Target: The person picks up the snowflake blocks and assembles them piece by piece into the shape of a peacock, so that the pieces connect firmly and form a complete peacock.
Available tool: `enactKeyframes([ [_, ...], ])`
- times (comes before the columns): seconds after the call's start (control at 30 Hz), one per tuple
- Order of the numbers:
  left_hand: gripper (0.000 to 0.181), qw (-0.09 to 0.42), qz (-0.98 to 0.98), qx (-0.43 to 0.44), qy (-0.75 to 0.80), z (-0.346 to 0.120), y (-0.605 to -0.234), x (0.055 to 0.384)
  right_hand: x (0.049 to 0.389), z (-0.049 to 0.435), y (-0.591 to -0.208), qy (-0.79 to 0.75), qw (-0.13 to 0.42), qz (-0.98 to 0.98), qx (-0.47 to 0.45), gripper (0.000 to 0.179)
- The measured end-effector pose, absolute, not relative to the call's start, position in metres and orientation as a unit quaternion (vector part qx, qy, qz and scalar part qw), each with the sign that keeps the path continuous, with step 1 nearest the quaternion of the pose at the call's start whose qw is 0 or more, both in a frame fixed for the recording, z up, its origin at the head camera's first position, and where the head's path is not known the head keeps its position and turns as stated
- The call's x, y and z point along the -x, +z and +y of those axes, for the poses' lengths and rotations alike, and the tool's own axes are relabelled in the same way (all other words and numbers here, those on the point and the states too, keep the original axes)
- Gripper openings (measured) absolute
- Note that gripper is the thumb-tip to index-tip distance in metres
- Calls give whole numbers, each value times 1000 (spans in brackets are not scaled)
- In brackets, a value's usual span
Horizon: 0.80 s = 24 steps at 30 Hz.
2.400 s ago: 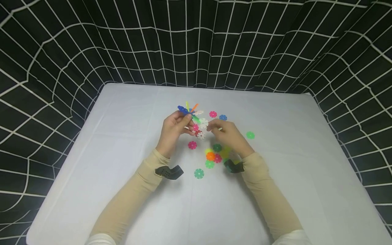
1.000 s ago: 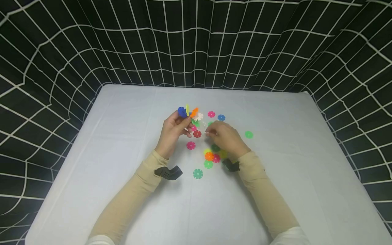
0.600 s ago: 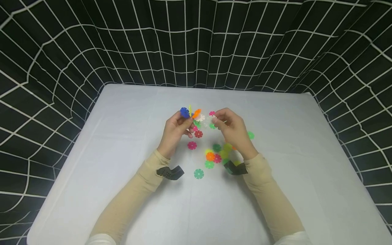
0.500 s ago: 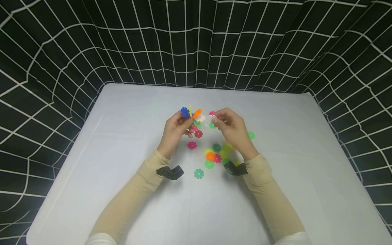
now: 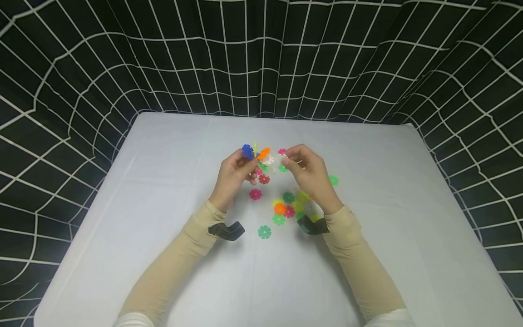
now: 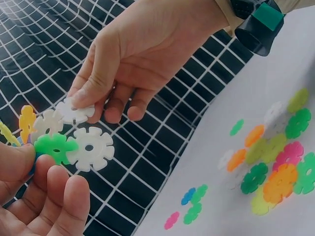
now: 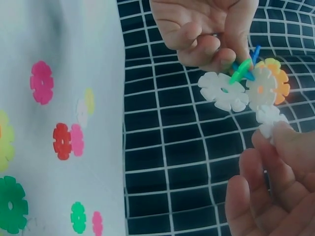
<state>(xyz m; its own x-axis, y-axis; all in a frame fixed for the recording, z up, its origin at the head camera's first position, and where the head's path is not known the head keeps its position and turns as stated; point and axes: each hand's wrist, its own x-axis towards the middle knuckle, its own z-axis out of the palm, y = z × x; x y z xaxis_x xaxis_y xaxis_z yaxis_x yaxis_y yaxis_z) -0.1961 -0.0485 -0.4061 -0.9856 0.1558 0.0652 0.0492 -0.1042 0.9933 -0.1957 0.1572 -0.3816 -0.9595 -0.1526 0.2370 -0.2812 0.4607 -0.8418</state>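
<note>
In the head view, my left hand (image 5: 234, 177) pinches a cluster of slotted plastic snowflake discs above the table. The cluster joins a blue disc (image 5: 247, 151), a yellow one (image 5: 255, 149), an orange disc (image 5: 264, 153), a green disc (image 6: 55, 148) and two white discs, one of them the outer white disc (image 6: 93, 149) fixed to the green. Thumb and finger of my right hand (image 5: 311, 172) pinch a separate white snowflake disc (image 6: 75, 111). In both wrist views its edge overlaps the cluster's other white disc (image 7: 261, 88).
Loose snowflake discs lie on the white table (image 5: 163, 190): a red disc (image 5: 263, 179), a pink disc (image 5: 255, 194), a teal disc (image 5: 264, 232) and a heap with an orange disc (image 5: 279, 209). A green disc (image 5: 333, 180) lies right of my right hand. A dark gridded curtain (image 5: 261, 54) surrounds the table.
My right hand has taken the white disc from beside the red one and lifted it up toward the cluster. The left hand has turned the cluster slightly.
</note>
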Motion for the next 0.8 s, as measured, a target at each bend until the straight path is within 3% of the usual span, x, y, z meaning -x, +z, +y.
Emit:
enactKeyframes([
  [0.4,9,36,672,-75,736,-44,-410,195,192,151,-386,512,86,-845,-128,12],
  [0.8,8,42,668,-63,741,-47,-406,195,195,148,-387,557,28,-823,-111,17],
])
